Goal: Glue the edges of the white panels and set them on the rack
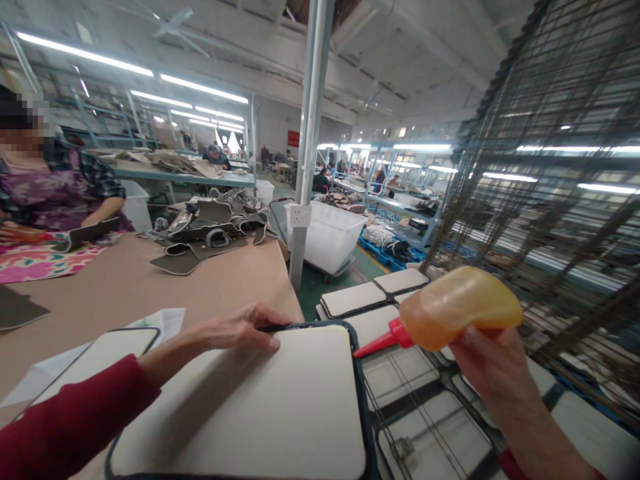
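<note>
My left hand (pixel 250 328) grips the far edge of a cream rectangular panel (pixel 280 413) with a dark border, thumb on its face and fingers over the rim. In my right hand (pixel 487 357) is a squeeze bottle (pixel 457 307) of amber liquid, tilted on its side. Its red nozzle (pixel 383 341) points left, and the tip is at the panel's dark right border. Whether liquid is coming out is too small to tell. Another dark-edged panel (pixel 127 340) lies to the left on a white sheet.
Similar panels (pixel 355 298) lie on a wire rack at right, below tilted wire racks (pixel 550 147). Dark cut pieces (pixel 210 223) are heaped on the brown table (pixel 240 280). Beyond a metal post (pixel 305 133) stands a white bin (pixel 327 237). A co-worker (pixel 65 180) sits at left.
</note>
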